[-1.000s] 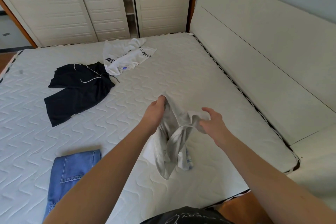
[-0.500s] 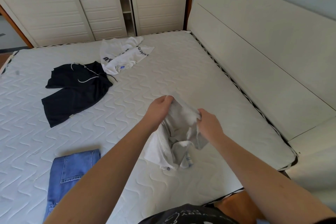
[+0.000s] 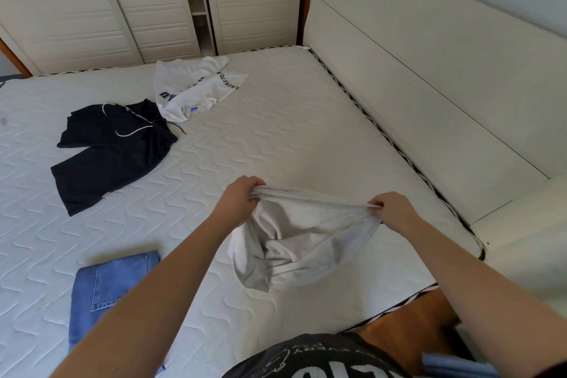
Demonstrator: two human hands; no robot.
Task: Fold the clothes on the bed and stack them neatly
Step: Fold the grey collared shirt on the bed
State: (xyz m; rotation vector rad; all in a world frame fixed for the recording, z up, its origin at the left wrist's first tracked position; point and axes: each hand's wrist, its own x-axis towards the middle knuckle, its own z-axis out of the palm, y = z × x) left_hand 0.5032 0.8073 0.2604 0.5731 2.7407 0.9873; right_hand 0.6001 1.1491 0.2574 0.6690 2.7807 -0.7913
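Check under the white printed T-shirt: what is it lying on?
The white T-shirt lies on the bare mattress; its near corner overlaps the black shorts. Anything beneath the shirt is hidden.

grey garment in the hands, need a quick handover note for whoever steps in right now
Left hand grips one end of the grey garment's top edge; right hand pinches the other end, edge stretched between them, the rest hanging bunched over the mattress.
Done: blue jeans lie folded near the left.
Left: fold the grey garment, the black shorts and the white t-shirt, both lying unfolded farther back, then stack everything.
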